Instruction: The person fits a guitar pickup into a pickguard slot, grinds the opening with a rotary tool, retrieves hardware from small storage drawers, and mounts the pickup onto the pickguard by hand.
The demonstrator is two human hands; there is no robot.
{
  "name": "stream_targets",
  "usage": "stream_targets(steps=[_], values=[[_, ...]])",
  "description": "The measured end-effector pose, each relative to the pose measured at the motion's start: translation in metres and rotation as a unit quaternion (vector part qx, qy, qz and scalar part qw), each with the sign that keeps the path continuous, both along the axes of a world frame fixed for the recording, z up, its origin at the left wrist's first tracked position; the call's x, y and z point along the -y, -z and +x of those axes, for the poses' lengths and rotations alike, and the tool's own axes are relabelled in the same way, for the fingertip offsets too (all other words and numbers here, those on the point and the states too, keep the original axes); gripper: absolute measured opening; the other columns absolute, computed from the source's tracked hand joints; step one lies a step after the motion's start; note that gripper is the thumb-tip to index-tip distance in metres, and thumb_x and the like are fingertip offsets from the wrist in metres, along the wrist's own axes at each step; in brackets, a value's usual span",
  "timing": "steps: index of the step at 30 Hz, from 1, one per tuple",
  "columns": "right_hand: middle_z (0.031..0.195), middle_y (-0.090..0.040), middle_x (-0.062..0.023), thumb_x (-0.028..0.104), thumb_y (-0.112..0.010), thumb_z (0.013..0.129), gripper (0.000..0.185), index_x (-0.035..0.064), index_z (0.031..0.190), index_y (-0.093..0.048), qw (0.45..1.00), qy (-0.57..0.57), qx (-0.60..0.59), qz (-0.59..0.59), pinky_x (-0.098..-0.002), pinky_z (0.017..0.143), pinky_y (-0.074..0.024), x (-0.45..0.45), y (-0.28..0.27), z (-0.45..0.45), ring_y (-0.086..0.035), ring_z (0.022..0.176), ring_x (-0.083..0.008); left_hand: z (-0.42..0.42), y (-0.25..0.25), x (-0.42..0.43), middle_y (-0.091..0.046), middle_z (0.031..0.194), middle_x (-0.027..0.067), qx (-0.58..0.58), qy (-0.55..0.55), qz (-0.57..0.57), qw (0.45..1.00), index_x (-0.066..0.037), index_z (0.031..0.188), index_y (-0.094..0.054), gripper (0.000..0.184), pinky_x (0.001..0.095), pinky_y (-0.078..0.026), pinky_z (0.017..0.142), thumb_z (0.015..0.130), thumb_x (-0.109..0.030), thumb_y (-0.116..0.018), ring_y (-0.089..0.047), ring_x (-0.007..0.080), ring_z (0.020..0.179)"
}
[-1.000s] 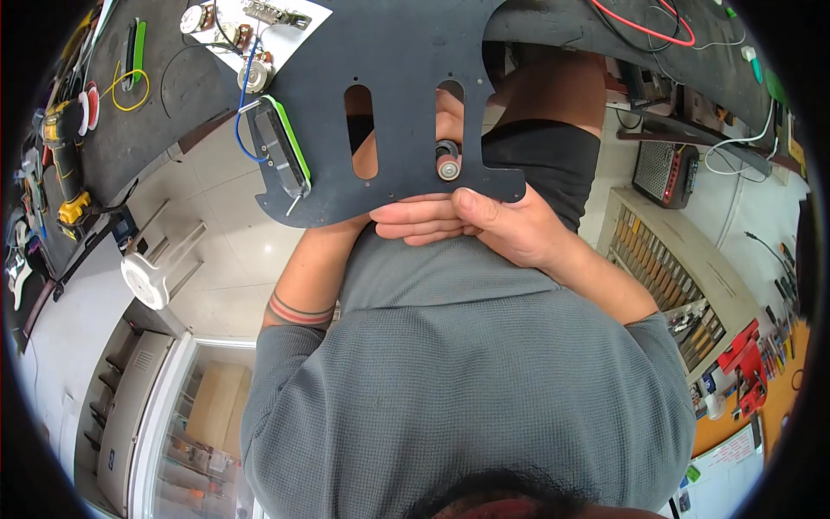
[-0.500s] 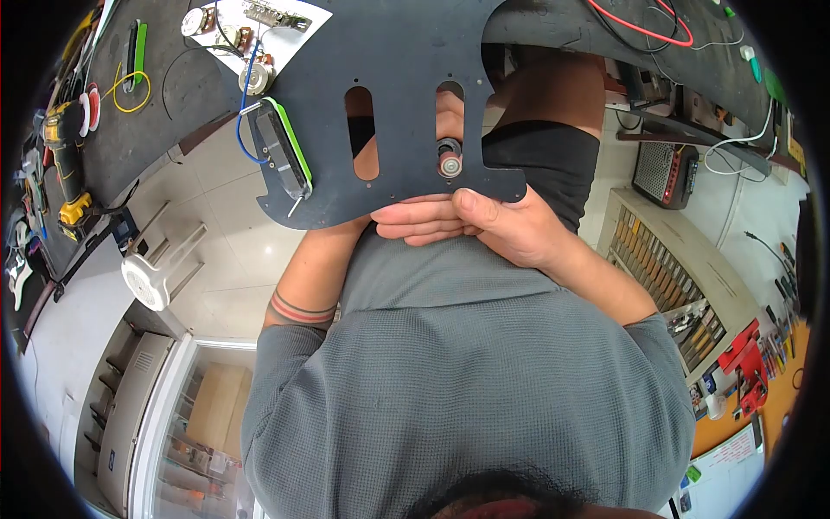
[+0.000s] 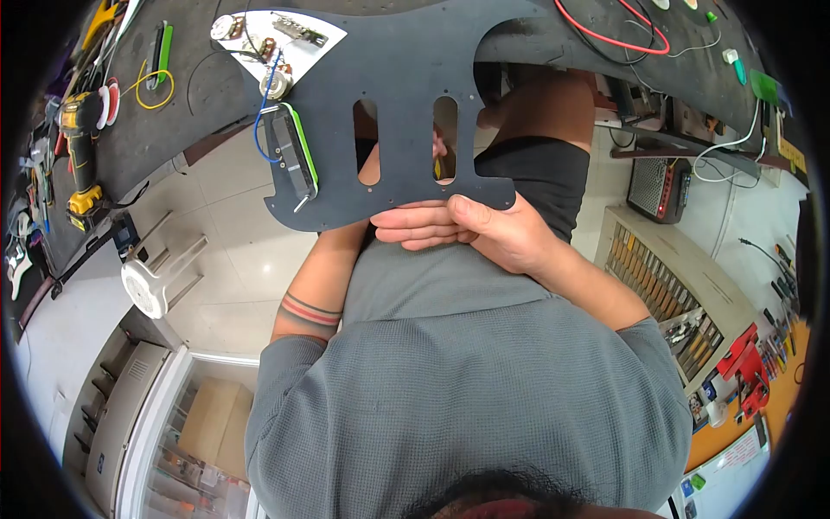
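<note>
A black guitar pickguard [image 3: 406, 78], back side up, is held over my lap. My right hand [image 3: 510, 233] pinches its near edge, thumb on top and fingers stretched beneath. The left forearm runs under the pickguard; through the right-hand slot I see part of my left hand [image 3: 439, 141] and a yellow bit of a slim tool, apparently a screwdriver [image 3: 438, 166], mostly hidden. A pickup with a green side [image 3: 294, 151] sits at the left slot, its blue wire rising to several potentiometers [image 3: 275, 82] and a selector switch [image 3: 298, 32] on a white shielded corner.
The dark workbench [image 3: 199, 82] carries a yellow drill [image 3: 82, 151], a second green-sided pickup [image 3: 159, 54], a yellow wire [image 3: 156, 99] and red and black cables [image 3: 618, 39]. A white stool [image 3: 145, 285] stands at left; a tool cabinet [image 3: 666, 285] and an amplifier [image 3: 659, 182] at right.
The tool's round handle end, seen in the right-hand slot before, has tilted away; fingers and a yellow part show there now. The pickguard has shifted slightly in view; my right hand keeps its grip.
</note>
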State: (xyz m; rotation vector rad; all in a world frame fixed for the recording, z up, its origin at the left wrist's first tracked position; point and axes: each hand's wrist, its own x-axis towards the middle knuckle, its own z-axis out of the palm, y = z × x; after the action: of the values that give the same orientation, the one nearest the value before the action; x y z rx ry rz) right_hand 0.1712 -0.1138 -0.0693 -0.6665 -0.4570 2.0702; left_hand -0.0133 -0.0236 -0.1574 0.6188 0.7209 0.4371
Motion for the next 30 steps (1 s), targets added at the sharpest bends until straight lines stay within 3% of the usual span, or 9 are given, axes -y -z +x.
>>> stream_targets(steps=[3, 5, 8, 11, 13, 16, 20, 24, 30], values=[[0.157, -0.057, -0.0327, 0.043, -0.035, 0.121, 0.068, -0.0139, 0.149, -0.057, 0.999, -0.007, 0.031, 0.015, -0.0500, 0.122, -0.0492, 0.001, -0.002, -0.003, -0.058, 0.146, -0.0448, -0.019, 0.015, 0.003, -0.072, 0.124, 0.0081, -0.058, 0.041, 0.123, 0.990, -0.004, 0.126, -0.072, 0.027, 0.0321, -0.056, 0.100, 0.110, -0.024, -0.063, -0.067, 0.0181, 0.115], [0.159, -0.055, -0.0324, 0.045, -0.032, 0.121, 0.070, -0.0138, 0.150, -0.056, 0.999, -0.010, 0.035, 0.020, -0.0494, 0.123, -0.0472, 0.003, 0.003, -0.002, -0.056, 0.148, -0.0437, -0.024, 0.041, 0.011, -0.073, 0.126, 0.0091, -0.053, 0.047, 0.119, 0.990, -0.003, 0.128, -0.072, 0.030, 0.0311, -0.057, 0.100, 0.111, -0.024, -0.061, -0.069, 0.0177, 0.116], [0.153, -0.059, -0.0343, 0.030, -0.039, 0.122, 0.051, -0.0091, 0.151, -0.051, 0.999, 0.036, -0.014, 0.008, -0.0493, 0.120, -0.0508, 0.005, 0.005, -0.002, -0.063, 0.140, -0.0438, -0.037, 0.153, 0.035, -0.071, 0.132, 0.0159, -0.017, 0.063, -0.080, 0.995, 0.003, 0.138, -0.064, 0.041, 0.0308, -0.061, 0.097, 0.116, -0.029, -0.050, -0.073, 0.0211, 0.118], [0.156, -0.058, -0.0326, 0.047, -0.027, 0.120, 0.073, -0.0143, 0.148, -0.055, 0.998, 0.029, 0.049, 0.023, -0.0496, 0.121, -0.0482, 0.002, 0.004, -0.001, -0.060, 0.144, -0.0425, -0.027, 0.092, 0.048, -0.069, 0.137, 0.0181, -0.059, 0.044, -0.050, 0.996, 0.006, 0.144, -0.059, 0.045, 0.0308, -0.063, 0.101, 0.119, -0.028, -0.043, -0.073, 0.0246, 0.122], [0.150, -0.062, -0.0328, 0.045, -0.027, 0.120, 0.071, -0.0146, 0.145, -0.057, 0.996, 0.046, 0.065, 0.026, -0.0500, 0.119, -0.0493, 0.001, 0.002, -0.002, -0.063, 0.140, -0.0429, -0.027, 0.084, 0.049, -0.069, 0.138, 0.0180, -0.094, 0.010, -0.028, 0.995, 0.006, 0.144, -0.059, 0.045, 0.0328, -0.063, 0.104, 0.119, -0.028, -0.042, -0.073, 0.0257, 0.123], [0.142, -0.067, -0.0320, 0.046, -0.027, 0.120, 0.070, -0.0133, 0.141, -0.059, 0.994, 0.081, 0.079, 0.011, -0.0498, 0.116, -0.0516, -0.002, 0.002, -0.002, -0.067, 0.134, -0.0426, -0.039, 0.103, 0.044, -0.070, 0.124, 0.0112, -0.036, -0.188, -0.051, 0.980, -0.002, 0.138, -0.062, 0.036, 0.0414, -0.059, 0.096, 0.116, -0.027, -0.049, -0.071, 0.0234, 0.108], [0.133, -0.071, -0.0293, 0.047, -0.033, 0.120, 0.065, -0.0080, 0.130, -0.064, 0.988, 0.130, 0.078, 0.025, -0.0499, 0.111, -0.0553, -0.004, 0.007, 0.002, -0.070, 0.128, -0.0430, -0.083, 0.062, 0.056, -0.065, 0.117, 0.0117, -0.012, -0.269, -0.119, 0.956, -0.011, 0.151, -0.045, 0.039, 0.0458, -0.060, 0.086, 0.113, -0.020, -0.047, -0.070, 0.0279, 0.096], [0.118, -0.074, -0.0270, 0.043, -0.035, 0.120, 0.058, -0.0080, 0.120, -0.063, 0.974, 0.194, 0.112, 0.002, -0.0496, 0.104, -0.0593, -0.008, 0.004, 0.003, -0.073, 0.121, -0.0433, -0.110, -0.007, 0.091, -0.064, 0.112, 0.0114, -0.014, -0.318, -0.067, 0.946, -0.014, 0.152, -0.047, 0.040, 0.0428, -0.059, 0.078, 0.114, -0.026, -0.050, -0.068, 0.0252, 0.088], [0.115, -0.075, -0.0239, 0.041, -0.039, 0.120, 0.049, -0.0029, 0.126, -0.060, 0.967, 0.196, 0.158, 0.029, -0.0468, 0.098, -0.0621, -0.013, 0.004, 0.000, -0.076, 0.115, -0.0392, -0.160, -0.062, 0.130, -0.064, 0.108, 0.0091, -0.050, -0.398, 0.017, 0.916, -0.014, 0.158, -0.043, 0.050, 0.0351, -0.057, 0.067, 0.113, -0.032, -0.056, -0.067, 0.0196, 0.081]])
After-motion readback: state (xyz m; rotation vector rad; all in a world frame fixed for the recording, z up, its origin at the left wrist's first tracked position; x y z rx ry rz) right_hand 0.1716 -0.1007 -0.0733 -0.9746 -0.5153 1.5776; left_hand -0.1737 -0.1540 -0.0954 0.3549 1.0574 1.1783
